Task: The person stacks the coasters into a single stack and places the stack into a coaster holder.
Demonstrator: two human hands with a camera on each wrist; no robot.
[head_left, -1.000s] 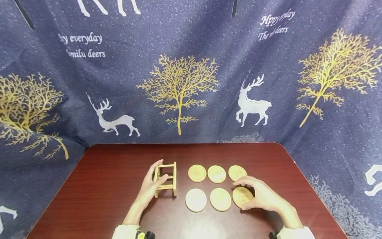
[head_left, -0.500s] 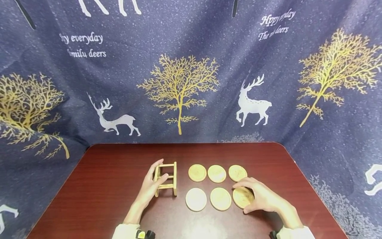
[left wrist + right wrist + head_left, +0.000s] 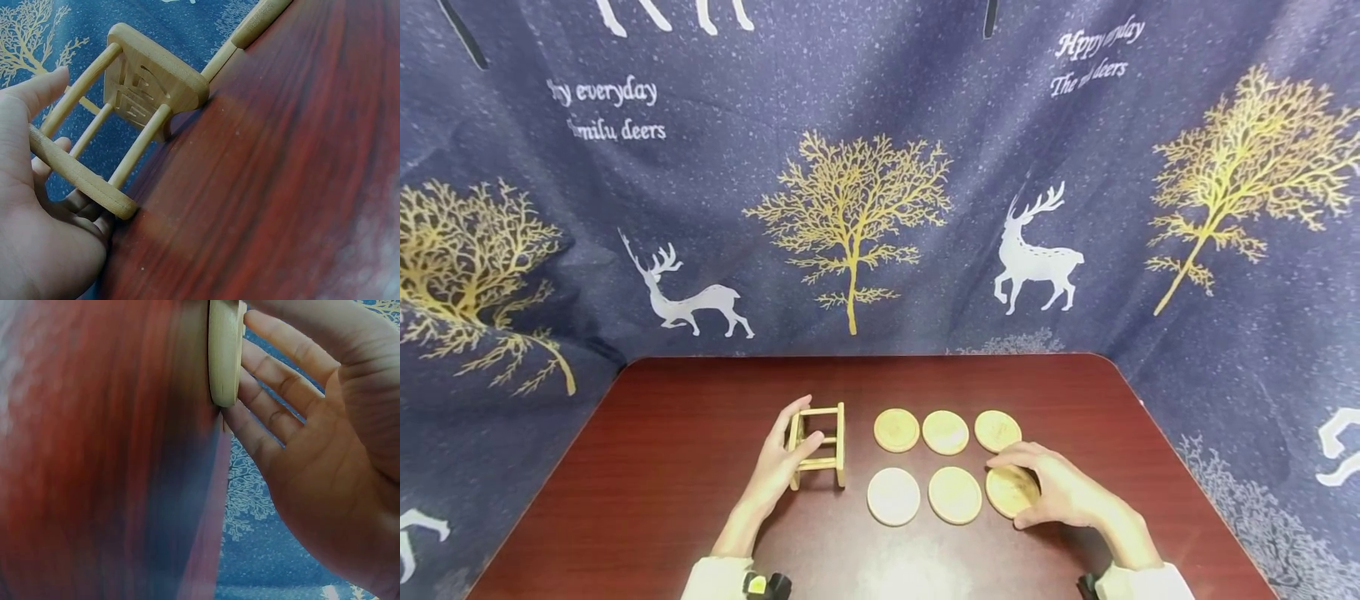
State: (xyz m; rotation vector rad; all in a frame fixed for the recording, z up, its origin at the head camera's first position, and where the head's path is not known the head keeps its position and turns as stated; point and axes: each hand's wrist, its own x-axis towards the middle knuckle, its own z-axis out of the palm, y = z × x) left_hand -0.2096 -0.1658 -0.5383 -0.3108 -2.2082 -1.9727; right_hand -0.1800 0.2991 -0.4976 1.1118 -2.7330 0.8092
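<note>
Left hand (image 3: 771, 468), lower centre-left of the head frame: thumb and fingers grasp the left side of the wooden rack (image 3: 840, 446). In the left wrist view, the rack's rods join 2 end panels. Right hand (image 3: 1063, 490), lower right: thumb and fingers grasp the rim of the lower-right disc (image 3: 1011, 492), which lies on the table (image 3: 700, 417). The upper row holds 3 discs (image 3: 945, 432); 2 lower-row discs (image 3: 955, 495) lie left of the grasped disc.
</note>
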